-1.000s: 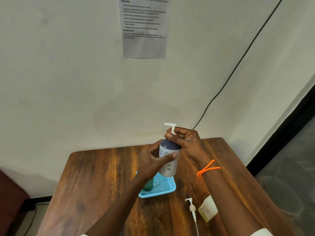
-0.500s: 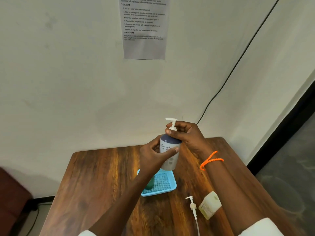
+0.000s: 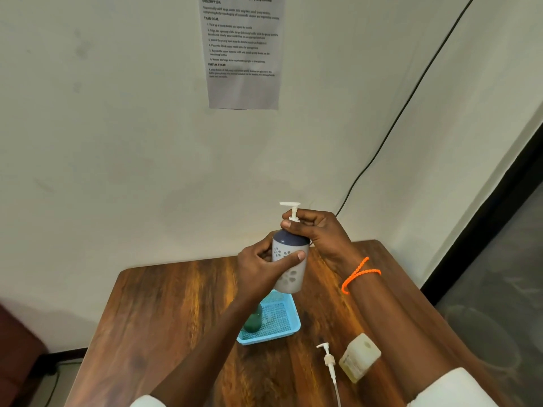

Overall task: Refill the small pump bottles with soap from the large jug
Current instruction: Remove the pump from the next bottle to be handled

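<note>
A small grey pump bottle with a dark blue shoulder and flower marks is held upright in the air above the table. My left hand grips its body from the left. My right hand pinches the collar of its white pump head at the neck. Below it lies a blue mesh tray with a green bottle in it, partly hidden by my left forearm. A loose white pump head with its tube lies on the table. The pale yellowish jug shows beside it, half hidden by my right arm.
The wooden table stands against a white wall with a printed sheet taped to it. A black cable runs down the wall behind the table. Dark floor lies to the right, and a dark red seat to the left.
Both hands have lifted the grey bottle higher above the tray. My right hand's fingers have shifted round the pump collar.
</note>
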